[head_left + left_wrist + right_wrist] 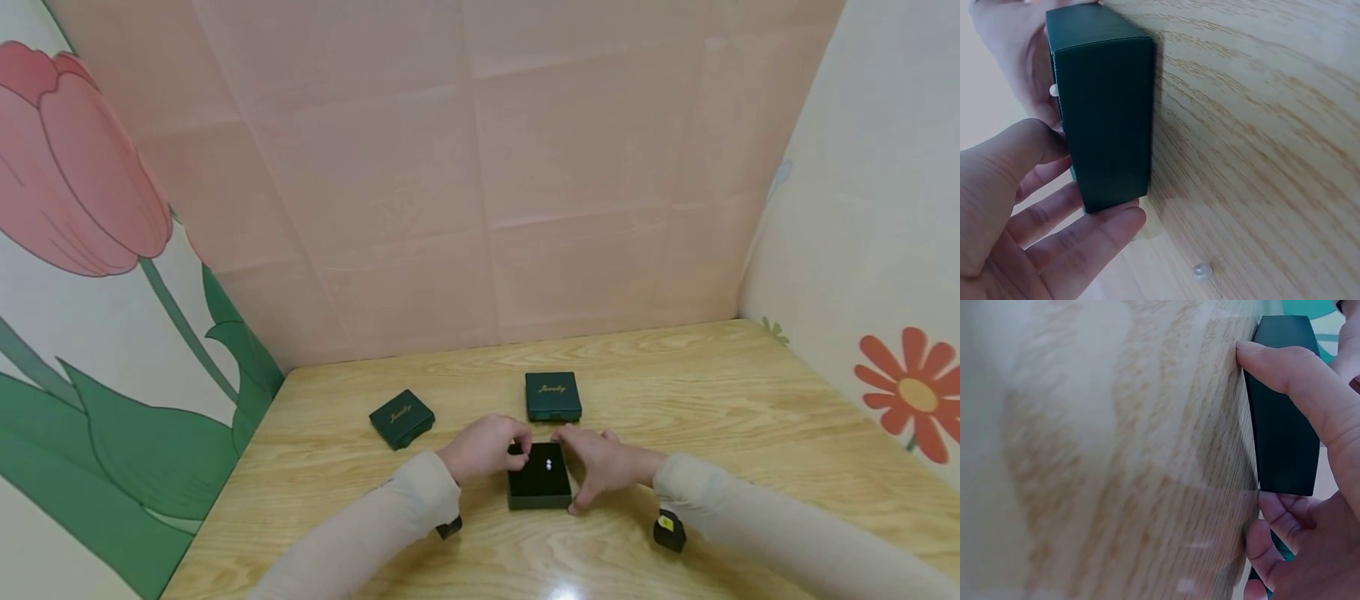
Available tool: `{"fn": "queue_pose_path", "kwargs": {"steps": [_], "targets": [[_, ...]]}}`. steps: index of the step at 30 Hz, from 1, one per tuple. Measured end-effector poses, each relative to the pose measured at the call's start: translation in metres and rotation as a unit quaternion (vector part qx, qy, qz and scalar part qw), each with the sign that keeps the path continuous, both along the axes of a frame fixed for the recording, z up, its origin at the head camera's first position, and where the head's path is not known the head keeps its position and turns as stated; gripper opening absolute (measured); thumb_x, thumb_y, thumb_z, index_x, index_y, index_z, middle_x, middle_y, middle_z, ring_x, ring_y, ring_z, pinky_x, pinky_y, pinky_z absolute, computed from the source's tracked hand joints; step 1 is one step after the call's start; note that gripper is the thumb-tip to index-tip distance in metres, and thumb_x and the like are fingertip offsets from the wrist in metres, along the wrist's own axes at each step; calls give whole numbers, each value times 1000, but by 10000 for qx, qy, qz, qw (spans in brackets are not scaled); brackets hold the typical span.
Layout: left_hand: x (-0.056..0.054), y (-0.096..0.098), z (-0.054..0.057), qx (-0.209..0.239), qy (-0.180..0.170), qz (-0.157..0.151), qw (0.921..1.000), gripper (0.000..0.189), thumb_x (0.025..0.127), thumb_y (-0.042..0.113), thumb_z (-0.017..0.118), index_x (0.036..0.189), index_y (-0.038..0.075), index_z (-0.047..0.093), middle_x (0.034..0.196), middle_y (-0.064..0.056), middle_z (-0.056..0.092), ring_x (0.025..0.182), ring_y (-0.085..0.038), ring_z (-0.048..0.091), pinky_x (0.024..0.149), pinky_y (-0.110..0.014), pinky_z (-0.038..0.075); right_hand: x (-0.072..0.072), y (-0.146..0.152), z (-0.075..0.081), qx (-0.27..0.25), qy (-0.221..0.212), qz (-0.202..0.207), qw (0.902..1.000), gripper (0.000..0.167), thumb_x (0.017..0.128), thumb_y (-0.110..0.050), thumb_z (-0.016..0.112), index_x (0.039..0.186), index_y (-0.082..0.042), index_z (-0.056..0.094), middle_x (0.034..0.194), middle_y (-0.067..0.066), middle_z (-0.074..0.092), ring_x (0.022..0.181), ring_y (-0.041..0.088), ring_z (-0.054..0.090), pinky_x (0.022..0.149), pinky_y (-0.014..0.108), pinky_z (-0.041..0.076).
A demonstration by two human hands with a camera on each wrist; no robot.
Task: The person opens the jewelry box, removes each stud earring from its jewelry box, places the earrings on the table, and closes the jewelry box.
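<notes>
Wood-grain tabletop [720, 400], creased pink sheet [480, 167] behind it, printed panels either side: tulip print [90, 167] on the left, red flower print [915, 395] on the right. Black-lined box [540, 502] sits flat on the near-middle part of the tabletop, lining [534, 483] facing up, between both hands. White ornament [549, 464], small, two bright dots, sits on the lining toward the right; in the left wrist view a white bead pokes up past the rim. Left hand [486, 450] is over the box's left edge, thumb and index bent toward each other above the lining with a narrow gap; its wrist view has the thumb at the rim and the other fingers [1113, 231] by the box's side. Can't tell whether it pinches anything tiny. Right hand [606, 462] spans the right side: thumb at the near corner, fingers round toward the far one, spread about as wide as the box, holding it at that edge. Clear bead [1202, 271] with a thin pin shows against the wood in the left wrist view, apart from the box and below the left fingertips. Two closed boxes with gold "Jewelry" lettering: far green box [553, 398] just beyond the lined one, roughly square to it; left green box [402, 419] beyond the left hand, turned at an angle. Pale sleeves on both arms, black wrist unit [669, 531] with a yellow label at the right wrist.
</notes>
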State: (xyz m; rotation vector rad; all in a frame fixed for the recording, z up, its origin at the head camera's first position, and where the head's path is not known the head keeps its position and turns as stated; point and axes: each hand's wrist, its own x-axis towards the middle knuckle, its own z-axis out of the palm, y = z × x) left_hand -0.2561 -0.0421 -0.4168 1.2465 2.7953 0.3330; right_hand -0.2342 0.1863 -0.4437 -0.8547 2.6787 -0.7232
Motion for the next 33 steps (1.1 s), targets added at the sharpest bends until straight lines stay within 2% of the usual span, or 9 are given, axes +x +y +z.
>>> {"fn": "queue_pose_path", "kwargs": {"steps": [22,33], "targets": [[0,2,0,-133,121,79,9998,7,89,22,70,87,19,63,79,12,62,66,0,50,62,-16,42,-2,1,-3,101,129,99,9998,90,55,-43,91,127,-12,47,122,-1,54,117,24,49,79,43,29],[0,1,-2,-118,268,45,9996,6,91,21,67,88,19,62,75,12,61,59,1,48,56,-13,39,-2,0,-3,163,158,73,9997,85,54,-41,91,123,-16,48,117,-6,52,113,19,49,77,39,27]]}}
